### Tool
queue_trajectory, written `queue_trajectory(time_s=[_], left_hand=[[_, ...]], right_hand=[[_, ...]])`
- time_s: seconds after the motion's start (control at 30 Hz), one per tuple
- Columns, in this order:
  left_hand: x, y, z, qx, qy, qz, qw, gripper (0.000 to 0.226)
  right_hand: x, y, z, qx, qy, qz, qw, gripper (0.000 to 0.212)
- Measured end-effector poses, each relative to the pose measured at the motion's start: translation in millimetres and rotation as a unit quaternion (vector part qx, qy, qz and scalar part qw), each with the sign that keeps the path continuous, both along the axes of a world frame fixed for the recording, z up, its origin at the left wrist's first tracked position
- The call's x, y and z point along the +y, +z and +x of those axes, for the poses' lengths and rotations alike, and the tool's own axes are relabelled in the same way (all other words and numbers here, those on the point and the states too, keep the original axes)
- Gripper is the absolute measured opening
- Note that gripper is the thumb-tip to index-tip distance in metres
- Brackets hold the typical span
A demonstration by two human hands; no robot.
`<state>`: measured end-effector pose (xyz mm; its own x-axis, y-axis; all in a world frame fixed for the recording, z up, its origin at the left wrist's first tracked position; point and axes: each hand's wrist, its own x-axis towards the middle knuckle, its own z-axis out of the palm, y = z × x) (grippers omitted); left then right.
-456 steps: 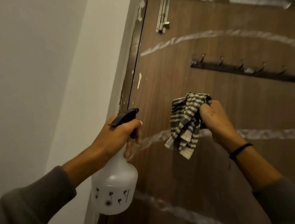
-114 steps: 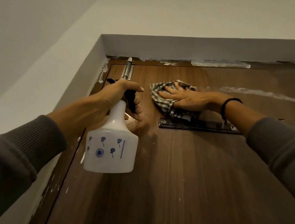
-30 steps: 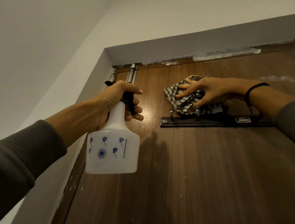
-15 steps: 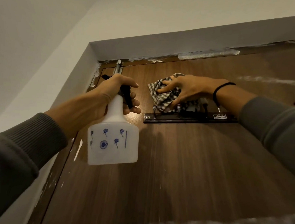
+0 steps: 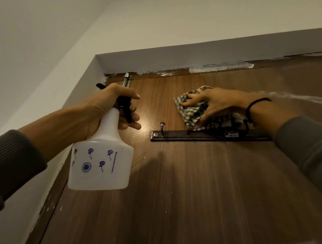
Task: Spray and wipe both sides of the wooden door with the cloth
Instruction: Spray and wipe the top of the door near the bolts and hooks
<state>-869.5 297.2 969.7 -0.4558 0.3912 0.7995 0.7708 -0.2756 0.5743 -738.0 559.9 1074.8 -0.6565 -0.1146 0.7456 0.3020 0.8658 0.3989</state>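
Both hands are up near the top of the door. Right hand, fingers spread flat, presses the cloth to the wood just above the rail. Left hand grips the bottle, fingers curled at the trigger, likely ready to respray.

The single camera sat on the person's head and looked steeply upward along the wooden door, close to its face, so that the grain ran away toward the door frame in the upper half. Its wide lens also took in the wall at left. The left hand with the spray bottle was nearest the lens, left of centre; the right hand was farther up, just above the hook rail.
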Motion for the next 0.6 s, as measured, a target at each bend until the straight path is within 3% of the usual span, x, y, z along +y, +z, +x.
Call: queue_trajectory(time_s=[0.17, 0.6], left_hand=[[27, 2, 18, -0.009, -0.018, 0.01, 1.0, 0.03], [73, -6, 62, -0.034, -0.063, 0.028, 0.997, 0.027]], right_hand=[[-2, -1, -7, -0.028, 0.016, 0.016, 0.999, 0.08], [73, 0, 72, -0.056, -0.007, -0.005, 0.998, 0.079]])
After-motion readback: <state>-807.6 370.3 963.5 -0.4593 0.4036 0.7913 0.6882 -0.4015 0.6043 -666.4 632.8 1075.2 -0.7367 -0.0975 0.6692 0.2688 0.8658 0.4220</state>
